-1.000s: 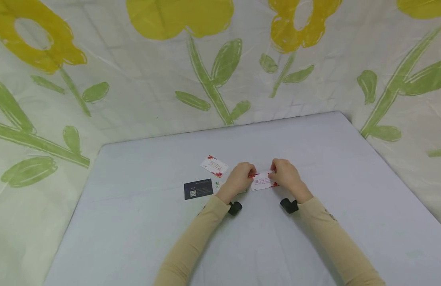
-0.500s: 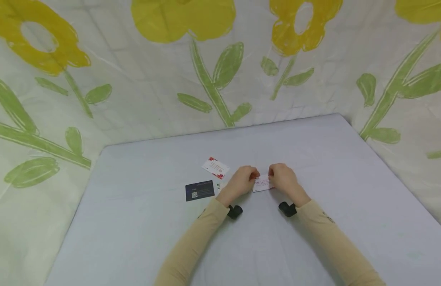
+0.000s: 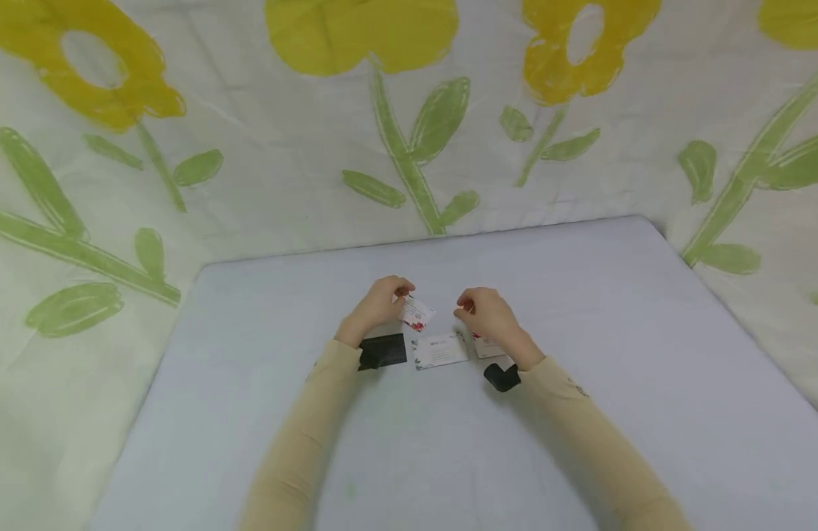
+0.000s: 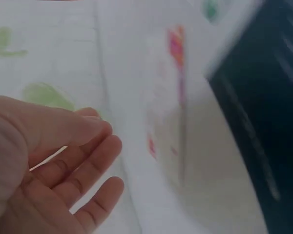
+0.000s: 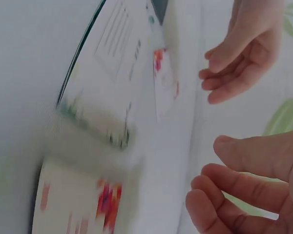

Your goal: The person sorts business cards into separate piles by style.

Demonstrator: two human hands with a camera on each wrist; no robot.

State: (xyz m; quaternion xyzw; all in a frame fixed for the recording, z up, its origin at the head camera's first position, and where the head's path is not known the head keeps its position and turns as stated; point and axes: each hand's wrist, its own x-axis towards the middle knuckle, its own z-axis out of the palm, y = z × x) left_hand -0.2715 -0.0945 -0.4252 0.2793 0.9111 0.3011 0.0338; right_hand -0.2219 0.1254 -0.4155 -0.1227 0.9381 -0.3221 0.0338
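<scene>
My left hand (image 3: 380, 301) hovers beside a tilted white business card (image 3: 419, 316) with red flowers, behind the row. Its fingers are loosely bent and hold nothing in the left wrist view, where that card (image 4: 165, 97) lies apart from the fingertips. My right hand (image 3: 486, 313) is over the right end of the row, thumb and fingers apart with nothing between them. Under it a second red-flowered card (image 3: 486, 348) is partly covered. In the middle lies a white card with green leaves (image 3: 440, 351). A dark card (image 3: 390, 349) at the left is partly hidden by the left wrist.
The cards lie on a table with a pale cloth (image 3: 409, 457). Behind the table's back edge hangs a sheet (image 3: 282, 177) printed with yellow flowers and green leaves. A black wrist camera (image 3: 501, 377) sits under the right wrist.
Both hands have let go of the red-flowered card, which now lies at the row's right end. The left hand has moved left and back toward the tilted card, uncovering the green-leaved card; the right has moved left.
</scene>
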